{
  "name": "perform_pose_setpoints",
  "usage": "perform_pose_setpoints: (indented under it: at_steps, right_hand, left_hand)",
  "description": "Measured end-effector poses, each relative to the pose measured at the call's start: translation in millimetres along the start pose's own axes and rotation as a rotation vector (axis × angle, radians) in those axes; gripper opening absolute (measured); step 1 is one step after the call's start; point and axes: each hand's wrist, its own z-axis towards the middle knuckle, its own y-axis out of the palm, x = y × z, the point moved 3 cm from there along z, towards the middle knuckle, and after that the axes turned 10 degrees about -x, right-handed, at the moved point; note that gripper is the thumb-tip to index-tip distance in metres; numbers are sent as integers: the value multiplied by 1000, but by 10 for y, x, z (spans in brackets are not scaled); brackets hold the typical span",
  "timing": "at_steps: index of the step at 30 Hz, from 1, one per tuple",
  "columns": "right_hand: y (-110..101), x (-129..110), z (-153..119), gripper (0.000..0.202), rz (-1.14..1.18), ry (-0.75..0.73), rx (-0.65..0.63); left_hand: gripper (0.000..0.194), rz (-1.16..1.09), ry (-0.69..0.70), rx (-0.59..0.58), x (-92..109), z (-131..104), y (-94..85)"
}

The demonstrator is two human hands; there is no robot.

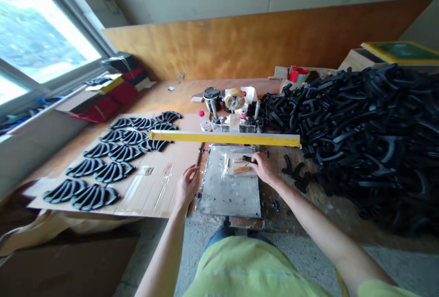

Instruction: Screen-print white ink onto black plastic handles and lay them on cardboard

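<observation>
On the far left, black parts [114,172] lay in overlapping rows on a sheet of cardboard [154,196] spread over the counter [164,98]. The left hand [188,182] hung near the cardboard's right side, beside the metal plate [229,196], its fingers bent and narrowly open. Over the plate's far end, a yellow bar [224,138] ran crosswise. The black piece [248,159] was above the upper right of the plate, close to small tan blocks [241,169]; whether it touched the plate, I could not tell. Its long axis ran roughly left to right, the free end pointing left. The right hand [263,167] pinched its right end, fingers closed. Farther right, a few loose parts [297,172] lay before a big black pile [370,137].
</observation>
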Motion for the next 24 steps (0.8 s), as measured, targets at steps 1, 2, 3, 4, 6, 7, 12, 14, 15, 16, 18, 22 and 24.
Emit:
perform_pose_setpoints:
  at_steps: [1, 2, 3, 4, 6, 7, 12, 14, 15, 16, 18, 22, 24]
  right_hand:
    - [70, -139, 93, 8, -11, -80, -59]
    - [151, -249, 165, 12, -30, -139, -115]
    - [232, -327, 218, 16, -48, -178, -157]
    - [306, -375, 255, 19, -60, -202, -183]
    - [412, -405, 288, 23, -61, -222, -192]
    - [444, -401, 289, 24, -61, -224, -188]
    - [441, -392, 224, 26, -133, -155, -207]
    - [410, -415, 212, 25, -163, -117, -224]
    - [400, -432, 215, 25, -180, -113, -225]
    - [398, -451, 225, 24, -198, -120, -220]
    - [429, -487, 255, 28, -231, -162, -209]
    - [599, -490, 320, 45, -266, -168, -218]
    - [684, -480, 337, 49, -270, -156, -215]
  left_hand:
    - [35, -15, 3, 6, 54, 29, -3]
    - [34, -27, 9, 7, 106, 61, -12]
    - [33, -35, 18, 8, 154, 94, -28]
    - [33, -38, 27, 9, 198, 125, -49]
    - [31, -40, 45, 13, 264, 182, -102]
    - [31, -43, 52, 14, 287, 209, -132]
    - [31, -63, 92, 20, 377, 386, -285]
    - [32, -90, 124, 25, 444, 489, -344]
    - [32, -113, 136, 31, 489, 544, -372]
    - [33, -144, 142, 45, 542, 596, -400]
    - [35, -236, 142, 79, 674, 685, -448]
    - [45, -490, 161, 101, 988, 773, -484]
    - [50, -569, 152, 75, 1099, 787, -465]
